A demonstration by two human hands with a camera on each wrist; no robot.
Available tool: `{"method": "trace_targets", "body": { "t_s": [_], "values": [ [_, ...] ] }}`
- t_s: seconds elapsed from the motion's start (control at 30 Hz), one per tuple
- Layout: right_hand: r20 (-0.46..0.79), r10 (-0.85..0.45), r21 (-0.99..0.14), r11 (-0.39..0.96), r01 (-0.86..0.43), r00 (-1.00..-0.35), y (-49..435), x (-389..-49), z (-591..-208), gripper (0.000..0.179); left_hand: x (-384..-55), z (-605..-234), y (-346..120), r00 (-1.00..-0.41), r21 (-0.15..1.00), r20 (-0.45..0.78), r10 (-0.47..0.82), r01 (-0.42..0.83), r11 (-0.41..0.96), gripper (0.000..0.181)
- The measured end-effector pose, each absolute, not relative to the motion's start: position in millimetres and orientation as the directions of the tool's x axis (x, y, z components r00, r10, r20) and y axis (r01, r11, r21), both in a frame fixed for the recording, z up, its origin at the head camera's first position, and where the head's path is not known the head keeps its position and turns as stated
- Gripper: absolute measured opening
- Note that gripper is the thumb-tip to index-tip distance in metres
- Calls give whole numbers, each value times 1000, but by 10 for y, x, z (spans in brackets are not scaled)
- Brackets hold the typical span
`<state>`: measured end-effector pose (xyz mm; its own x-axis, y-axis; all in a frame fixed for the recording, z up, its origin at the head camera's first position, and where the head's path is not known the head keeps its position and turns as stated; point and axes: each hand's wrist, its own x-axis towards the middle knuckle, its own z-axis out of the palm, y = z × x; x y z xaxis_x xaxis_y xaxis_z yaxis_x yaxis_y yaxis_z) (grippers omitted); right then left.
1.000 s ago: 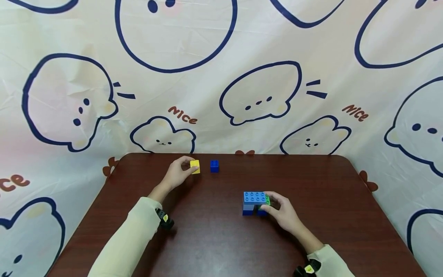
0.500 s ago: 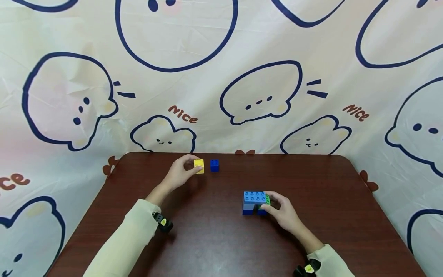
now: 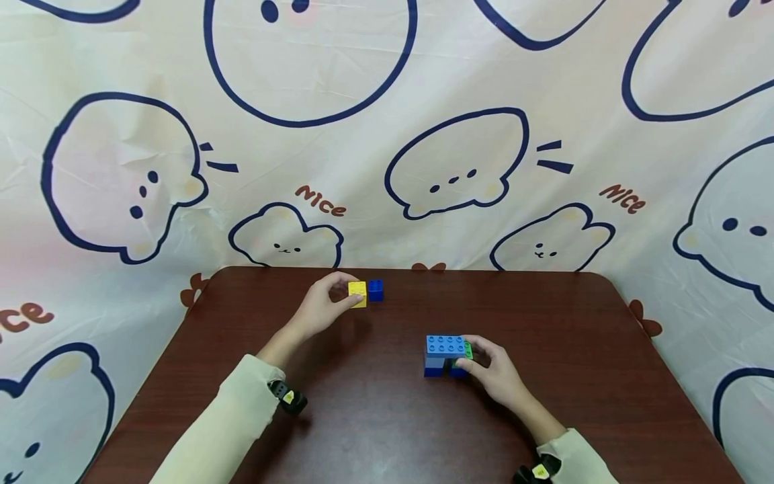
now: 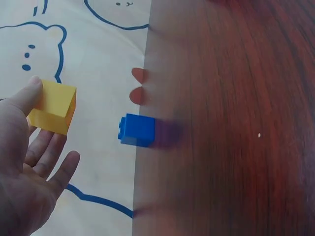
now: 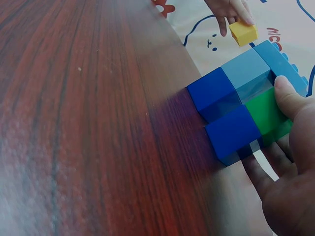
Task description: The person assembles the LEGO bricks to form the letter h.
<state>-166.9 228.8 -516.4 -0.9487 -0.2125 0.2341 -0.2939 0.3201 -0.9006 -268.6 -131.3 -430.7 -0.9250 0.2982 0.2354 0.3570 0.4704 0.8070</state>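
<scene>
My left hand pinches a yellow building block between thumb and fingers near the table's far edge. In the left wrist view this yellow block is held off the tabletop. Just to its right in the head view stands a small dark blue building block, studs up. My right hand grips the right side of a building-block structure. A long light blue block spans its top; in the right wrist view, thumb on a green block, two dark blue blocks form its feet.
The brown wooden table ends at a far edge just behind the small dark blue block. Behind it hangs a white cloth with cartoon outlines. Both wrists wear black cameras.
My left hand has moved right with the yellow block, so the gap to the small dark blue block has narrowed. My right hand and the structure have stayed put.
</scene>
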Motion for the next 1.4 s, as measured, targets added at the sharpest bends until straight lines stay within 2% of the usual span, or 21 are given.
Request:
{"method": "trace_targets", "body": {
  "t_s": [0.6,0.93,1.4],
  "values": [
    [228,-203,-904,319,-284,-952,2288,-1652,-5184,39,-2541,-4242,-1096,-893,822,268,363,408,397,30],
    [236,-202,-901,320,-292,-951,2281,-1662,-5196,38,-2470,-4235,-937,-863,821,324,388,460,339,32],
    [261,-212,-897,308,-317,-942,2263,-1645,-5151,37,-2355,-4252,-682,-849,837,326,416,464,290,33]
  ]
}}
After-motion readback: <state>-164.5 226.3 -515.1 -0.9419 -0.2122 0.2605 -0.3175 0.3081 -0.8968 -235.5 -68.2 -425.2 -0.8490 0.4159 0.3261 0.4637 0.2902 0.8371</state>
